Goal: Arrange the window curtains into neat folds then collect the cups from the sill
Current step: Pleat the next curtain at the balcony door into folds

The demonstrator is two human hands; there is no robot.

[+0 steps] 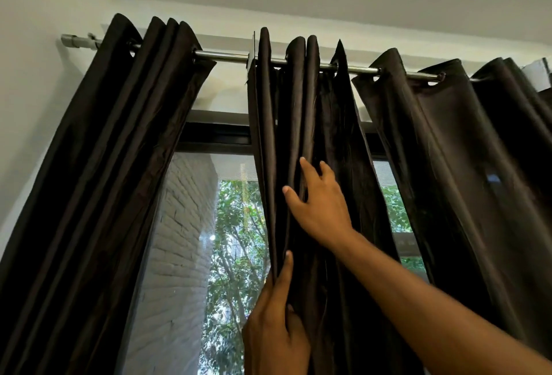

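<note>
Left hand pinches the leading edge of the right curtain low down, thumb up along a fold, fingers curled behind the cloth. Right hand, higher on same curtain, fingers spread & tips tucked into the pleats. That curtain hangs bunched mid-rod; left curtain gathered nr the rod's left end. Betw. them: window w/ brick wall & trees outside. Cups, sill not in view.

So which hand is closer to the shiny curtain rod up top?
The right hand. It reaches high on the middle curtain, fingers spread on the folds below the rod. The left hand grips the same curtain's edge much lower, farther from the rod.
</note>
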